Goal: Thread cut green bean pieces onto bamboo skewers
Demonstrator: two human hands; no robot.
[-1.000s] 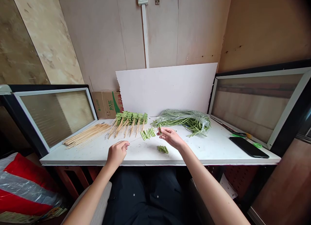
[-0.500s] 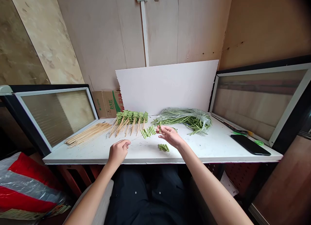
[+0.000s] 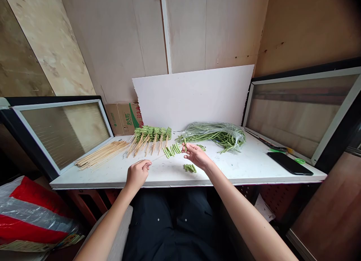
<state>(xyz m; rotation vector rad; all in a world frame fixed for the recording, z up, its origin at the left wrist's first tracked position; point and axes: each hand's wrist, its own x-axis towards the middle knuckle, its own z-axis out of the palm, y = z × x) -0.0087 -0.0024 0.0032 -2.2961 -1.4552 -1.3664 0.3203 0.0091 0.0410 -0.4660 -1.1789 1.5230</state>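
Note:
My left hand [image 3: 138, 173] is closed round the near end of a thin skewer [image 3: 158, 158] that points up and to the right. Several short green bean pieces [image 3: 172, 150] sit crosswise along the skewer's far part. Between the thumb and fingers of my right hand [image 3: 196, 155] is one more bean piece [image 3: 185, 144], held upright at the skewer's tip. Whether the tip has entered that piece is too small to tell. Below my right hand, a small row of cut bean pieces [image 3: 190, 168] lies on the white table [image 3: 169, 179].
Finished bean skewers [image 3: 152, 134] are stacked at the back, left of centre, beside bare skewers [image 3: 102, 154]. A clear bag of long beans [image 3: 214, 136] lies back right. At the right are a black phone [image 3: 290, 163], scissors [image 3: 278, 148] and a green ring [image 3: 299, 161]. A white board [image 3: 194, 97] stands behind.
The view has tilted slightly downward. Both hands keep nearly the same places, with the bean piece still pinched at the skewer's far end.

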